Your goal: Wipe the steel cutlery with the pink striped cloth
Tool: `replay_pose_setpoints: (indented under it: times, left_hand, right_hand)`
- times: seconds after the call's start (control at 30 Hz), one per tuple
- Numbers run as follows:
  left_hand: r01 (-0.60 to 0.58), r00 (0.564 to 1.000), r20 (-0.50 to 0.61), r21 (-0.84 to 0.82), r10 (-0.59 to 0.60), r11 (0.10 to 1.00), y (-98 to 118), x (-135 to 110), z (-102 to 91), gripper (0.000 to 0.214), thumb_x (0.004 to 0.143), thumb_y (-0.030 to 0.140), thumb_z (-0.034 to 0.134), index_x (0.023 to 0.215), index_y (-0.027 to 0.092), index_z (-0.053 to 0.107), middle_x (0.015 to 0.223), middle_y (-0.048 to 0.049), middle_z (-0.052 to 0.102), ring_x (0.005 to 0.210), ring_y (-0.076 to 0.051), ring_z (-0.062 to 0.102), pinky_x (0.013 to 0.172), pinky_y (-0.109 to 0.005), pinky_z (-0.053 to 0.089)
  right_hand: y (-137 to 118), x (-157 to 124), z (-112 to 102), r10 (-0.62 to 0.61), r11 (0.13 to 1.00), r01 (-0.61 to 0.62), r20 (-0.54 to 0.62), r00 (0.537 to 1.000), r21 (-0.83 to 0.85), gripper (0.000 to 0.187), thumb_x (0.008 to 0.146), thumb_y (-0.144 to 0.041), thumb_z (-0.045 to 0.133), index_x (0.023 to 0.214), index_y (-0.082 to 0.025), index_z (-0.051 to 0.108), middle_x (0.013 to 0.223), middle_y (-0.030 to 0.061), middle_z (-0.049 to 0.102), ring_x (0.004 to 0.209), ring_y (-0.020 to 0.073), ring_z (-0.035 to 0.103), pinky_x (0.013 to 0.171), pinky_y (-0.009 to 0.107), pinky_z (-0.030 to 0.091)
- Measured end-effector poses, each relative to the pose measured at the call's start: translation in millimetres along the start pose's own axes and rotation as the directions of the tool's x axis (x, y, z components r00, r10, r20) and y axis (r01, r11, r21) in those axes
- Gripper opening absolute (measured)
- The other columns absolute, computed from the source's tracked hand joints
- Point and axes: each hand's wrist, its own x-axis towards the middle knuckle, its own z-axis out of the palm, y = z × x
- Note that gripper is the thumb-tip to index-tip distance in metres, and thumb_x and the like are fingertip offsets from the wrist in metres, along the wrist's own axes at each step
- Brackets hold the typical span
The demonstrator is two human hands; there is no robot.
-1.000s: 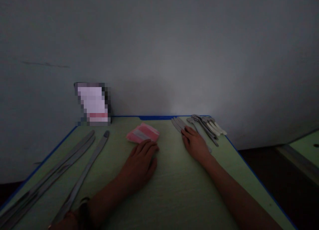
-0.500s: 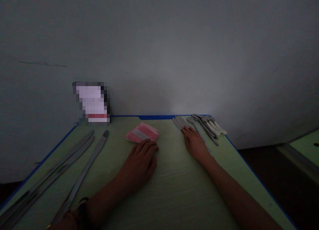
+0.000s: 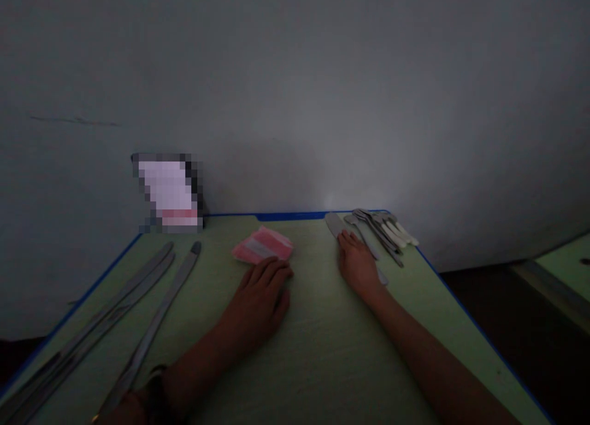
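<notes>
On the table, my left hand (image 3: 258, 293) lies palm down with its fingers stretched out, the tips at the near edge of a folded pink-and-white cloth (image 3: 263, 243). My right hand (image 3: 358, 262) is closed over table knives. A rounded blade (image 3: 335, 225) pokes out past its fingertips, and a handle end shows beneath the wrist side. How many knives are under the palm is hidden. Just right of that hand lies a spoon (image 3: 364, 234), beside a pile of metal cutlery (image 3: 380, 236) and several white-handled pieces (image 3: 399, 233).
Long metal knives (image 3: 115, 308) lie along the table's left side, with another long knife (image 3: 161, 314) nearer my left forearm. A blurred-out upright panel (image 3: 170, 188) leans on the wall at the back left. The pale green table (image 3: 332, 357) has a blue edge.
Under my right hand, two fanned-out blades have come together into what looks like one outline. The left hand and the cloth stay put. The view has shifted slightly.
</notes>
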Motion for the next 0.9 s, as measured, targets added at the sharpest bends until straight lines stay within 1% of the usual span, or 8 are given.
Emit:
replay_pose_setpoints:
  times: [0.07,0.17,0.27,0.33,0.47,0.57,0.67,0.9]
  left_hand:
    - [-0.001,1.0,0.011,0.002,0.001,1.0,0,0,-0.7,0.028,0.087,0.022,0.041,0.114,0.019,0.051,0.122,-0.008,0.053,0.121,-0.026,0.041,0.103,-0.048,0.034]
    - [-0.007,1.0,0.026,0.004,0.007,1.0,0,0,-2.3,0.029,0.088,0.021,0.041,0.115,0.019,0.05,0.123,-0.0083,0.052,0.121,-0.026,0.039,0.103,-0.047,0.033]
    - [0.0,0.999,0.033,0.007,-0.001,1.0,1,-1,-3.2,0.029,0.088,0.021,0.041,0.114,0.018,0.051,0.123,-0.0084,0.052,0.122,-0.026,0.038,0.104,-0.047,0.033]
    - [0.006,0.999,0.033,0.004,-0.006,1.0,1,-1,-3.1,0.029,0.088,0.021,0.041,0.114,0.018,0.051,0.123,-0.0083,0.052,0.123,-0.026,0.038,0.104,-0.047,0.033]
    - [-0.003,1.0,0.021,-0.009,0.003,1.0,1,-1,-2.5,0.029,0.087,0.021,0.041,0.115,0.019,0.05,0.123,-0.0081,0.052,0.122,-0.025,0.038,0.104,-0.047,0.032]
    - [-0.002,1.0,0.026,-0.004,0.002,1.0,2,-1,-3.8,0.028,0.088,0.021,0.04,0.115,0.019,0.05,0.124,-0.008,0.052,0.123,-0.026,0.038,0.104,-0.048,0.033]
    - [0.008,0.999,0.049,-0.002,-0.008,1.0,3,-1,-5.3,0.028,0.088,0.021,0.041,0.115,0.019,0.05,0.124,-0.0079,0.052,0.123,-0.025,0.038,0.104,-0.047,0.033]
    - [0.012,0.999,0.041,-0.002,-0.012,1.0,2,-1,-3.2,0.029,0.088,0.02,0.041,0.115,0.019,0.05,0.124,-0.0075,0.051,0.123,-0.025,0.037,0.104,-0.047,0.032]
  right_hand:
    - [-1,1,4,0.006,1.0,-0.006,0.01,1.0,-0.009,0.05,0.084,-0.011,0.031,0.133,-0.008,0.04,0.14,0.015,0.041,0.132,0.0242,0.033,0.103,0.042,0.031]
    - [-3,1,7,0.018,1.0,-0.017,0.03,0.999,-0.026,0.051,0.085,-0.013,0.031,0.135,-0.007,0.037,0.141,0.0159,0.038,0.133,0.0256,0.031,0.105,0.044,0.027]
    - [-4,0,4,-0.006,0.999,0.007,0.027,1.0,-0.035,0.048,0.088,-0.018,0.03,0.134,-0.007,0.039,0.14,0.0159,0.04,0.132,0.0256,0.032,0.108,0.047,0.019]
    - [-3,1,-1,-0.038,0.999,0.038,0.021,0.999,-0.033,0.047,0.09,-0.023,0.027,0.132,-0.007,0.041,0.138,0.0159,0.043,0.131,0.0245,0.034,0.11,0.046,0.015]
    - [2,9,-8,-0.119,0.993,0.12,0.017,0.993,-0.012,0.051,0.093,-0.035,0.025,0.131,-0.006,0.043,0.137,0.0166,0.045,0.132,0.0223,0.034,0.111,0.042,0.016]
    - [4,16,-9,-0.157,0.988,0.157,0.026,0.987,-0.006,0.058,0.093,-0.042,0.023,0.132,-0.004,0.041,0.137,0.018,0.044,0.133,0.0226,0.032,0.112,0.041,0.014]
    - [2,19,-5,-0.161,0.987,0.161,0.053,0.986,-0.002,0.061,0.093,-0.045,0.02,0.133,-0.002,0.039,0.139,0.0188,0.041,0.134,0.0234,0.029,0.111,0.041,0.015]
    - [-4,15,-1,-0.155,0.988,0.154,0.059,0.986,0.018,0.067,0.091,-0.05,0.019,0.137,-0.003,0.033,0.143,0.0183,0.035,0.136,0.0242,0.025,0.111,0.041,0.017]
